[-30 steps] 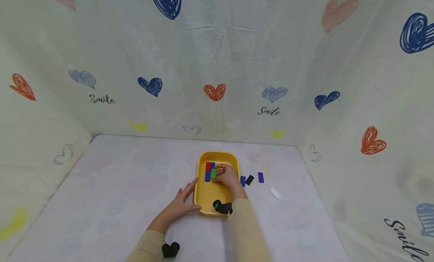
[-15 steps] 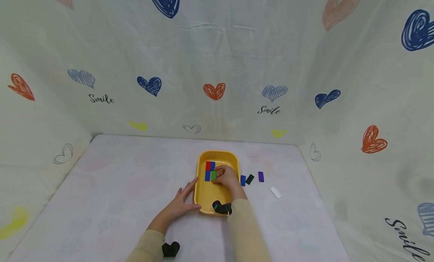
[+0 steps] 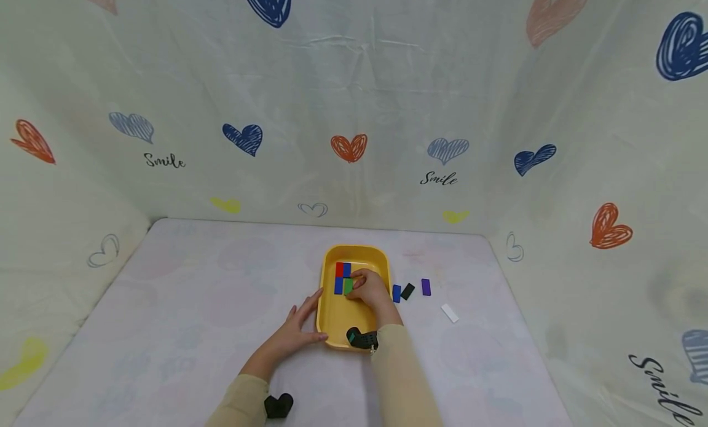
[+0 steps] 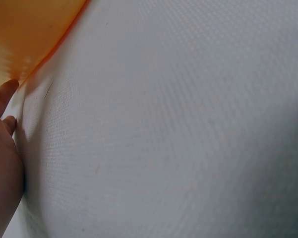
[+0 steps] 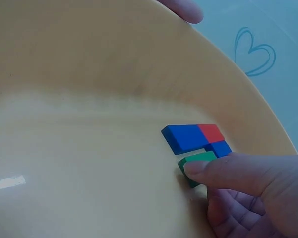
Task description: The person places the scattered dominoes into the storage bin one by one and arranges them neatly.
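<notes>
We see the green block [image 5: 202, 156] pointing straight away from the person, its long axis running near to far, about parallel to the blue block [image 5: 185, 138] on its left. A narrow strip of floor shows between those two at their near ends, and we cannot tell whether the green one lies fully flat.

It sits inside the yellow tray [image 3: 336, 325], at the fingertips of the right hand [image 3: 372, 289] and to that hand's left. The right hand pinches it, thumb tip over its near part; the other fingers are partly hidden from us. Beyond the pinched block, ahead and left of the same hand, we find a second blue block [image 3: 346, 269] and a red block [image 3: 340, 269], touching side by side.

The held piece looks small, plain bright green, oblong and straight-edged, with a darker side below its top face.

The left hand [image 3: 295, 335] rests against the tray's left wall with fingers extended, grasping nothing. Right of the right hand, on the surface [image 3: 221, 304], we count loose blue, black, purple and white blocks [image 3: 450, 313].
</notes>
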Tool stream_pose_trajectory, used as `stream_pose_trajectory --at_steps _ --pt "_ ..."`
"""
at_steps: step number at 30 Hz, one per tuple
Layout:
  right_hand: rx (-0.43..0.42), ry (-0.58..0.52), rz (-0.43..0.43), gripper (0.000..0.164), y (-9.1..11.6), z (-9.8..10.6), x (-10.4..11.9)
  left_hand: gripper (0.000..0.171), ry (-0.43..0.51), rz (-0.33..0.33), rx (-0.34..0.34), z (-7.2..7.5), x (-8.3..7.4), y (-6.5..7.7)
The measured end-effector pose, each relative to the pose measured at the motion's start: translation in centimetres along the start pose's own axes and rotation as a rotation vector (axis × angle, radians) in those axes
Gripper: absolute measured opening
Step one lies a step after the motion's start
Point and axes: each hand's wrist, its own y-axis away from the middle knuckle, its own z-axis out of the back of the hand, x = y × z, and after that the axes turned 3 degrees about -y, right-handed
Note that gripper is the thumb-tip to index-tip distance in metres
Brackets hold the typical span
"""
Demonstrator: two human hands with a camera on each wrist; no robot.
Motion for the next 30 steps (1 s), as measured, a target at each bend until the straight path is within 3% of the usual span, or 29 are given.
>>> stream_pose_trajectory --at_steps 30 --pt "-0.006 0.023 -0.014 0.031 -0.14 -0.40 0.02 0.097 -0.005 -0.005 0.016 0.12 -0.14 -0.05"
